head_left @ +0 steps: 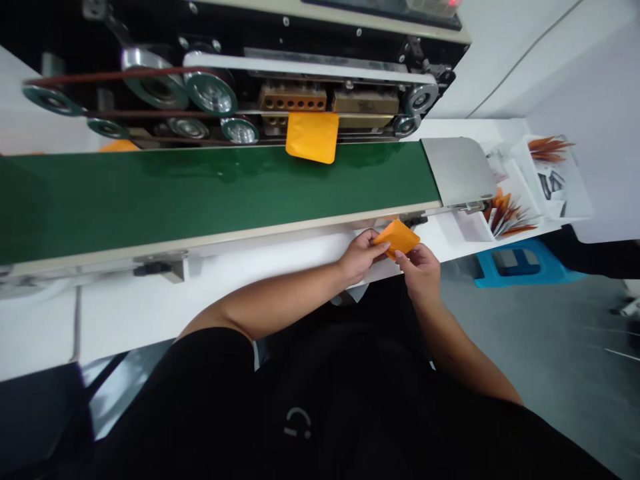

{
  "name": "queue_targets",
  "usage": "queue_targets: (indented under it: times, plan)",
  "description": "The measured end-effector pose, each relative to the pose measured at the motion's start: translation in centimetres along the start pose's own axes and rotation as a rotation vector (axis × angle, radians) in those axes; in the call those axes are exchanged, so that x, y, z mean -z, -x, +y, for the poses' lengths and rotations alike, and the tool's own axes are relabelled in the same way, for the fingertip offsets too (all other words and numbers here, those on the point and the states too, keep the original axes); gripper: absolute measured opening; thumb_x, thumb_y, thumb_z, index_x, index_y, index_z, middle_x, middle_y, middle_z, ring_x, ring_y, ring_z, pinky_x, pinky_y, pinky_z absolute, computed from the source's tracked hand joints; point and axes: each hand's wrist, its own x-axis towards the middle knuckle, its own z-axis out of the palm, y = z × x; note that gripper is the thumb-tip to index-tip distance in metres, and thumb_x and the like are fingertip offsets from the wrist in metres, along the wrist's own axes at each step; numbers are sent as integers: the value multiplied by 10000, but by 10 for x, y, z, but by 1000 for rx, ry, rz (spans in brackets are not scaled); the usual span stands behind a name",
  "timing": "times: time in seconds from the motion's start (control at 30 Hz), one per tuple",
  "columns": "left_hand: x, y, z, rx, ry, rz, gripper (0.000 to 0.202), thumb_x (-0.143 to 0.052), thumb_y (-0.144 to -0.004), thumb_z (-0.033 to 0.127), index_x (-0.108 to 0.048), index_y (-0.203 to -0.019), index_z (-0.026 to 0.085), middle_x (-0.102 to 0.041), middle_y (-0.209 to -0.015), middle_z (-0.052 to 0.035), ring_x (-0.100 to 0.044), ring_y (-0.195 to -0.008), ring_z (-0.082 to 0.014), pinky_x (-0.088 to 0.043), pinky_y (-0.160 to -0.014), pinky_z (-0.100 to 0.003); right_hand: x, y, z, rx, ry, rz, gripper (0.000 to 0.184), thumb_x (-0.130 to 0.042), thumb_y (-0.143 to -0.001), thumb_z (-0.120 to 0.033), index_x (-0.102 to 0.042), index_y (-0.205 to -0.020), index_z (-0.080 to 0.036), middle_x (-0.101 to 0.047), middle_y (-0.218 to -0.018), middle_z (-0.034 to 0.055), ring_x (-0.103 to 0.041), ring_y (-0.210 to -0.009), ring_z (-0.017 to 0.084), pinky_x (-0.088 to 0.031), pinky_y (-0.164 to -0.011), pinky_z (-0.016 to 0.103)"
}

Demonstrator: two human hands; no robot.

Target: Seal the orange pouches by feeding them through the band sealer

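We hold an orange pouch (pixel 399 239) between our left hand (pixel 361 256) and right hand (pixel 420 273). The fingers of both hands close narrow on its lower edges, just beside the front rail of the green conveyor belt (pixel 200 200). A second orange pouch (pixel 313 137) lies tilted on the belt, with its upper part near the brass blocks (pixel 293 99) of the sealing machine. A pouch that sits crooked there can get a creased or uneven seal. If the belt is running, fingers too close to its edge can be caught, and a loose pinch can drop the pouch.
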Motion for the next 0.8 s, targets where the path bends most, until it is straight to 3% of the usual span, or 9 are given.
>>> queue_targets:
  times: [0.1, 0.2, 0.3, 0.37, 0.43, 0.53, 0.63, 0.7, 0.8]
  plan:
    - [1, 2, 2, 2, -42, -42, 477, -995, -816, 397, -579, -916, 185, -681, -977, 12, -694, -971, -136, -590, -1031, -363, -1, 2, -16, 90, -52, 97, 308, -876, -895, -457, -685, -945, -220, -677, -798, -7, -655, -631, 143, -534, -583, 284]
    - [2, 4, 6, 15, -99, -100, 458, -941, -869, 511, -633, -969, 187, -717, -1161, -47, -688, -1016, -153, -588, -973, -340, 4, -2, -43, 371, -84, 301, 310, -851, -912, -435, -619, -906, -230, -666, -854, -7, -697, -598, 151, -572, -542, 313]
    - [3, 3, 9, 35, -114, -153, 467, -885, -910, 577, -649, -1020, 190, -723, -1247, -86, -681, -1008, -161, -584, -918, -325, 18, -28, -75, 627, -113, 387, 386, -862, -902, -474, -561, -882, -233, -652, -811, -14, -694, -540, 173, -587, -476, 339]
    - [4, 1, 9, 46, -108, -165, 469, -868, -920, 588, -644, -1018, 188, -728, -1204, -83, -680, -966, -155, -582, -886, -317, 28, -58, -94, 679, -193, 398, 424, -850, -906, -535, -540, -945, -249, -594, -709, -55, -627, -462, 155, -547, -422, 303]
    - [5, 0, 9, 49, -98, -150, 460, -850, -934, 589, -635, -1000, 187, -729, -1143, -71, -673, -907, -143, -579, -853, -310, 36, -93, -110, 555, -235, 329, 367, -818, -954, -476, -530, -1026, -260, -552, -639, -85, -559, -413, 124, -473, -397, 234]
    - [4, -2, 9, 51, -82, -121, 431, -826, -962, 572, -628, -982, 189, -726, -1075, -57, -661, -852, -127, -576, -829, -302, 38, -141, -131, 188, -247, 288, 119, -627, -1083, -190, -529, -1086, -256, -556, -602, -92, -505, -395, 86, -377, -416, 177]
    - [4, -2, 9, 65, -78, -114, 396, -809, -989, 541, -632, -977, 187, -726, -1050, -53, -657, -836, -119, -576, -833, -296, 30, -173, -146, -113, -243, 274, 242, -468, -1083, -7, -539, -1070, -238, -587, -600, -72, -513, -422, 85, -408, -473, 190]
    - [4, -2, 9, 73, -78, -112, 367, -792, -1009, 517, -639, -984, 184, -727, -1037, -53, -653, -824, -117, -574, -831, -294, 23, -186, -151, -190, -203, 228, 275, -445, -1067, 25, -568, -1067, -221, -602, -595, -54, -534, -445, 103, -456, -516, 219]
    - [4, -2, 9, 80, -73, -104, 335, -773, -1027, 492, -647, -997, 183, -726, -1023, -51, -649, -815, -116, -569, -824, -292, 16, -197, -150, -194, -156, 197, 277, -450, -1070, 38, -602, -1056, -193, -615, -590, -38, -542, -459, 104, -472, -544, 232]
